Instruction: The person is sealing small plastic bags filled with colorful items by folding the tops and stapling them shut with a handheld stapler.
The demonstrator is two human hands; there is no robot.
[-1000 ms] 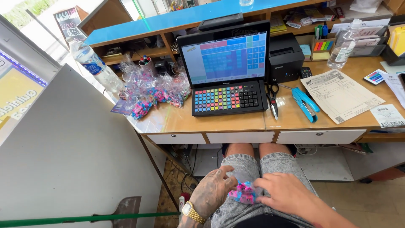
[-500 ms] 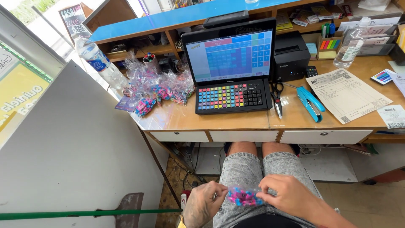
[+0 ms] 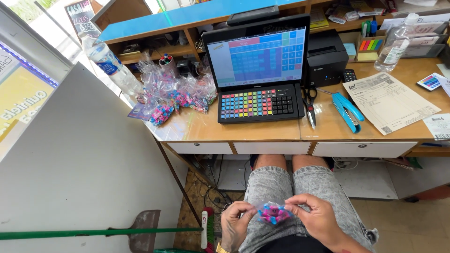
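Over my lap, both hands pinch a small clear plastic bag (image 3: 274, 213) filled with pink and blue candies. My left hand (image 3: 238, 224) grips its left side with thumb and fingers. My right hand (image 3: 315, 216) grips its right edge. I am seated in grey denim shorts (image 3: 290, 187) at a wooden counter (image 3: 328, 129). On the counter's left part lies a pile of similar filled candy bags (image 3: 176, 96).
A touch-screen till with a coloured keyboard (image 3: 260, 100) stands mid-counter. Right of it lie scissors (image 3: 309, 105), a blue stapler (image 3: 348, 111), a printed sheet (image 3: 389, 100), a black printer (image 3: 326, 58) and a water bottle (image 3: 396, 44). A green-handled broom (image 3: 93, 233) and a white panel (image 3: 79, 159) are at left.
The view has tilted down and my hands have shifted slightly right on my lap. The bag now sits pinched between both hands' fingertips rather than under the palms.
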